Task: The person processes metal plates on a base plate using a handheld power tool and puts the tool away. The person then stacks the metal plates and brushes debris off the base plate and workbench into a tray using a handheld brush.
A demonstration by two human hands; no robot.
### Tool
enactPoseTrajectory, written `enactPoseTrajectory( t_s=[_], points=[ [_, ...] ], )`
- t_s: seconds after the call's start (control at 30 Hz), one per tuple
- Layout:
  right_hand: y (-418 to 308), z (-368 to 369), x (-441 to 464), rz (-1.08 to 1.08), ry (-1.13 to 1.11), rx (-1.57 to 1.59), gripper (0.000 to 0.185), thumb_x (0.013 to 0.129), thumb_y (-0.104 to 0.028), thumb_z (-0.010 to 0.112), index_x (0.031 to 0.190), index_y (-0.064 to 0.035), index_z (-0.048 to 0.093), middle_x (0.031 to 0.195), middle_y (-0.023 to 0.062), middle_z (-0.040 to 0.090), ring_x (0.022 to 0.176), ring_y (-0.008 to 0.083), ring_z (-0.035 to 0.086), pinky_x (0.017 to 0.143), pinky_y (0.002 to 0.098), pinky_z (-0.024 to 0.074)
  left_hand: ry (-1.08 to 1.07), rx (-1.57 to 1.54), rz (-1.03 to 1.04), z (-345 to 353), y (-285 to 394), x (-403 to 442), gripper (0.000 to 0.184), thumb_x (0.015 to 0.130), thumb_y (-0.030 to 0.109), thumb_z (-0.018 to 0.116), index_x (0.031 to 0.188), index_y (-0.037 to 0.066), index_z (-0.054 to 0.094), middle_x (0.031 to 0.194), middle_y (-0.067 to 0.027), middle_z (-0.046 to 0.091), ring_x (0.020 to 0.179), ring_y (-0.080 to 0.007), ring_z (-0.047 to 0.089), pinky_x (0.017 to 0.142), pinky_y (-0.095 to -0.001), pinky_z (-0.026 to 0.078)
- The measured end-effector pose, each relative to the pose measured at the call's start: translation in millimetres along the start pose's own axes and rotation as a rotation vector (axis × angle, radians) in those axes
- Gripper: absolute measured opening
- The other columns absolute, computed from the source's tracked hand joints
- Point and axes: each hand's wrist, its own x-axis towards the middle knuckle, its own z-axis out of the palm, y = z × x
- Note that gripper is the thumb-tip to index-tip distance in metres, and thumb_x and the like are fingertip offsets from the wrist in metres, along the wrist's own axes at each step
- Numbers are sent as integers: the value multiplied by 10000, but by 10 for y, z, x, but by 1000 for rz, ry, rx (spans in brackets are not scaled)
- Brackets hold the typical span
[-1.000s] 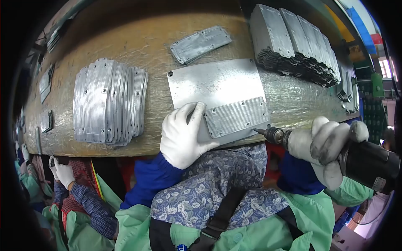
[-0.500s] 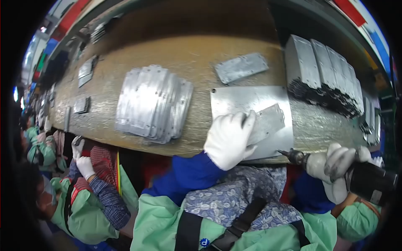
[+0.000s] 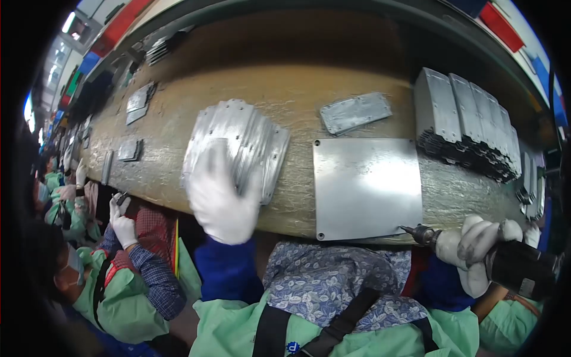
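My left hand [image 3: 223,199], in a white glove, lies over the near side of a stack of silver metal plates [image 3: 238,128] with its fingers stretched out and the thumb apart. The hand hides part of the stack, so whether it touches the top plates is unclear. My right hand [image 3: 476,241], gloved too, is wrapped round a black power screwdriver [image 3: 523,268]. The tool's bit points left over the near right corner of a flat, bare metal sheet [image 3: 369,190].
Behind the sheet lie a few ribbed plates [image 3: 355,113]. Tall stacks of similar plates [image 3: 440,107] stand at the right. Smaller piles [image 3: 129,150] are further left on the worktable [image 3: 297,77]. A co-worker [image 3: 119,285] sits at my left, another person partly shows at the right.
My left hand has moved left from the metal sheet to the stack. The ribbed plate it held there is gone from the sheet. My right hand still grips the screwdriver in nearly the same place.
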Motion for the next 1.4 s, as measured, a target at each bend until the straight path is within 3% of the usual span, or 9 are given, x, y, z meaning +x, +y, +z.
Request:
enactPoseTrajectory(
  t_s=[0.13,0.2,0.33,0.4,0.63,0.93,1.03,1.2,1.4],
  points=[
    [-58,130,67,62,67,-47,571,754,-79,709,1182,-16,337,641,41,485,619,168,489,520,297,422,-341,-487,289,366,661,37,494,765,241,652,1181,19,503,1061,-189,558,947,-340,542,824,-432,433],
    [-84,141,68,94,106,-43,552,751,-91,719,1153,-29,347,641,44,481,627,173,473,515,312,423,-290,-358,281,698,860,156,552,757,248,641,1242,71,445,1106,-170,521,973,-321,523,839,-413,424],
    [-101,281,106,144,226,13,539,750,-121,731,1125,-36,354,618,49,476,600,186,471,502,322,423,-554,-98,208,1243,1050,645,842,655,510,710,1254,0,411,1173,-148,499,1077,-284,489,928,-389,407],
    [-67,233,87,127,211,26,537,751,-122,730,1125,-32,356,614,47,476,578,181,467,488,322,424,-709,-35,163,1410,1083,764,821,634,543,710,1213,13,472,1126,-147,526,1056,-284,507,897,-395,433],
    [-24,77,102,88,151,11,498,773,-131,708,1129,-11,382,580,34,484,525,166,484,479,315,422,-629,11,153,1126,1140,744,637,617,516,709,1031,45,593,996,-154,571,926,-281,550,799,-409,463],
    [-175,-304,52,17,62,-11,582,735,-21,590,1233,25,292,653,15,477,566,150,483,601,291,345,-755,-429,393,567,1308,-354,709,576,435,762,1138,86,505,1057,-138,504,981,-307,480,835,-412,401],
    [-271,-506,8,74,44,-136,640,769,-44,565,1325,-6,251,689,-10,447,642,141,474,637,304,311,-766,-452,482,520,1328,-423,764,588,441,760,1181,38,497,1058,-146,530,940,-292,512,821,-393,413],
    [-82,-495,73,-32,318,-126,607,758,-42,604,1273,84,308,622,28,424,514,128,435,503,284,392,-753,-453,512,536,1356,-419,786,585,452,760,1207,55,488,1054,-155,522,944,-301,507,815,-403,411],
    [33,-537,88,56,231,-156,617,737,-28,517,1304,50,283,666,8,407,584,135,437,592,300,344,-772,-463,496,547,1344,-429,814,566,429,780,1238,94,465,1070,-144,500,959,-311,487,825,-407,407]
  ],
)
